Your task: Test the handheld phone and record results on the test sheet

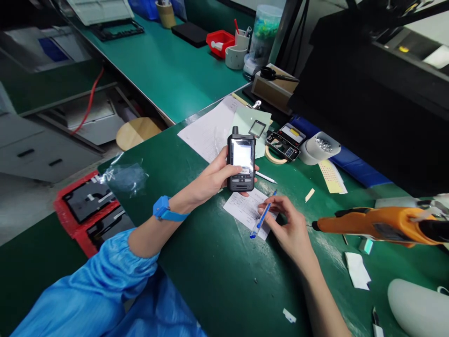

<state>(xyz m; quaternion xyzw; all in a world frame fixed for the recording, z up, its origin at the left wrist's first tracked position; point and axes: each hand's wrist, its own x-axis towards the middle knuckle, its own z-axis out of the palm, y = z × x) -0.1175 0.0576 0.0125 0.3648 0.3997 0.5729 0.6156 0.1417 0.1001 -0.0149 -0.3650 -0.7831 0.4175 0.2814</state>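
My left hand (217,175) is wrapped round a black handheld two-way radio (242,161) with a stubby antenna and a bright screen. Its thumb lies across the lower part of that screen. Between the fingers of my right hand (286,215) is a blue pen (261,219), tilted with its lower end toward me. Under the pen and the radio's bottom end lies a small sheet of paper with writing (242,206). A white stick-like item (267,178) pokes out beside the radio. Behind the radio, a pale green sheet (247,117) carries a small framed screen piece (257,128).
An orange power tool (379,224) lies at the right, its tip near my right hand. Farther back are an opened phone-like device (285,142), a tape roll (275,155) and a white cup of screws (317,149). A red tray (66,224) sits lower left; a craft knife (376,323) lies near right.
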